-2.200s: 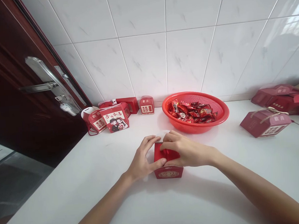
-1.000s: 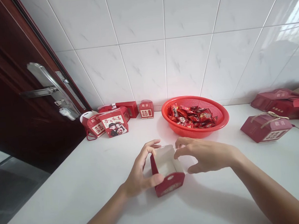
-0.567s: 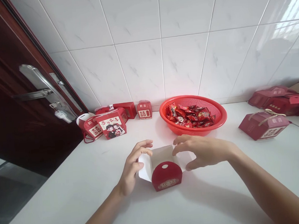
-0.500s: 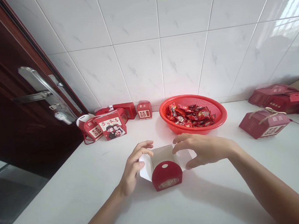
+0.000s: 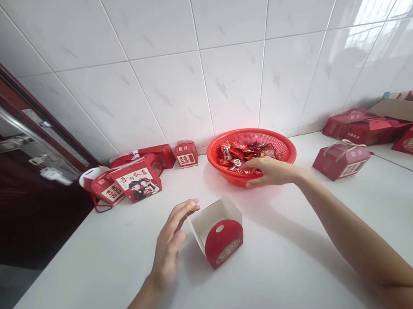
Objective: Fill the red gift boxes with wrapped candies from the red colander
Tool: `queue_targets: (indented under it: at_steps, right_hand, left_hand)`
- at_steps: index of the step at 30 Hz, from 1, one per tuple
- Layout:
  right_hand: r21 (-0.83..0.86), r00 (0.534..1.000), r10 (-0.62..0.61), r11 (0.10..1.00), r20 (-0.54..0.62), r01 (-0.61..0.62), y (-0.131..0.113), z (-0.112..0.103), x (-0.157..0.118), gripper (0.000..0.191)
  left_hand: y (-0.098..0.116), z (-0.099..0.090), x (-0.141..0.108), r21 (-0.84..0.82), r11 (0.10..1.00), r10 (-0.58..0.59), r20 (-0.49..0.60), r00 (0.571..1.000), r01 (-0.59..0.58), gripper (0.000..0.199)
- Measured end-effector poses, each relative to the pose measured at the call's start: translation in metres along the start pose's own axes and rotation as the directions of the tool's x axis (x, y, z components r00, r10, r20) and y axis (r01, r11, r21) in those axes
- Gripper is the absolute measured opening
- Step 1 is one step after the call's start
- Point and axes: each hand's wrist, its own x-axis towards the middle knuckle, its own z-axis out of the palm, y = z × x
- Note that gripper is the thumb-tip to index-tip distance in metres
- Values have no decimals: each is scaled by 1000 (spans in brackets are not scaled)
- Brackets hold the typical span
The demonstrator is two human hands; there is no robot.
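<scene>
A red paper candy box (image 5: 225, 245) stands on the white table with its top flaps up and its pale inside showing. Beside its left flap is my left hand (image 5: 169, 244), fingers apart and holding nothing; whether a fingertip touches the flap I cannot tell. My right hand (image 5: 269, 170) is at the near rim of the red plastic basket (image 5: 285, 145), its fingers over the wrapped candies (image 5: 237, 155). The thumb is apart from the fingers, and no candy shows in its grasp. The fingertips are partly hidden among the wrappers.
Several red boxes (image 5: 138, 181) lie at the back left, near a small closed box (image 5: 186, 154). A box with a rope handle (image 5: 341, 161) stands at right, in front of more red boxes (image 5: 364, 128). A tiled wall (image 5: 168, 92) borders the table; a door (image 5: 21, 192) is at left.
My right hand has left the box's right flap and moved up to the basket. The box has turned slightly, and its side flaps stand more upright. The view has shifted right.
</scene>
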Motion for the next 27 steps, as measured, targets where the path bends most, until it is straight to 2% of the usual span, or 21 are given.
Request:
queue_targets:
  at_steps: [3, 11, 14, 16, 18, 20, 22, 24, 27]
  right_hand:
    - [-7, 995, -22, 1000, 95, 22, -1, 6, 5, 17]
    - [23, 989, -27, 999, 142, 24, 2, 3, 6, 4]
    - [82, 986, -36, 996, 165, 23, 10, -4, 3, 10]
    - [165, 983, -55, 986, 174, 27, 18, -10, 1, 22]
    - [267, 991, -50, 964, 126, 15, 29, -14, 1, 36]
    - [318, 999, 26, 948, 26, -33, 42, -15, 4, 44]
    - [291, 987, 152, 948, -46, -132, 55, -14, 9, 47]
    - [237, 961, 268, 940, -62, -247, 66, -11, 16, 52]
    - [175, 947, 320, 934, -13, -313, 73, -9, 28, 67]
  left_hand:
    - [-1, 1, 2, -58, 998, -3, -50, 999, 0, 43]
    - [-15, -1, 9, -43, 995, -98, -117, 988, 94, 41]
    - [-24, -3, 11, -12, 990, -139, -125, 982, 139, 41]
    - [-29, -3, 12, -2, 985, -169, -126, 977, 170, 43]
    - [-34, 0, 13, -10, 980, -198, -111, 974, 199, 47]
    - [-37, 5, 14, -45, 970, -240, -65, 969, 237, 50]
    - [-38, 9, 15, -106, 955, -280, -12, 960, 277, 51]
    - [-38, 10, 15, -178, 941, -290, 21, 957, 288, 52]
    - [-42, 2, 12, -259, 934, -235, 70, 970, 245, 58]
